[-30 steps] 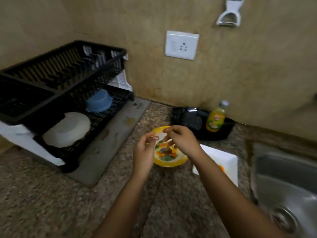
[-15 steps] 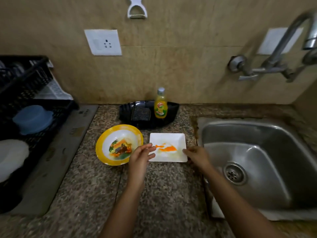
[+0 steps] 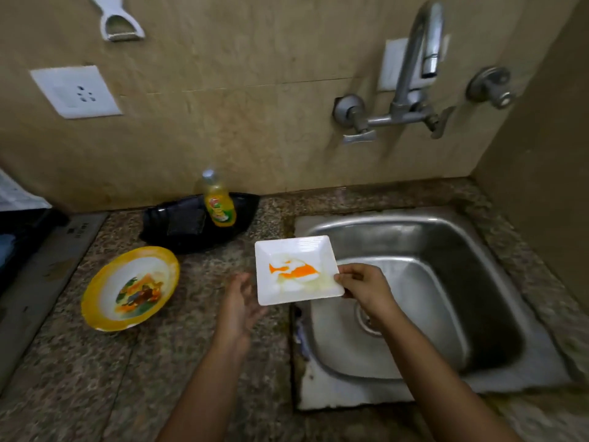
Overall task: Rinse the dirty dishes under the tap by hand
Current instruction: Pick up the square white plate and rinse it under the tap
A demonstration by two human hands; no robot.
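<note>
Currently right hand is pinching the square white plate (orange-smeared) over the sink rim; left hand is hovering beside it, fingers relaxed, holding nothing.

We see a dull, brushed steel sink at three o'clock, a shinier metal tap at one, a speckled stone counter at seven, a glossy white square plate at centre and a glossy black plastic tray at ten.

Dish rack at 9 o'clock is mostly chopped off by the edge, same with the white peeler up at 11. Bottle label's too blurry to read. Right hand covers half the drain around 5, and I can't tell if the left hand touches the white plate.
</note>
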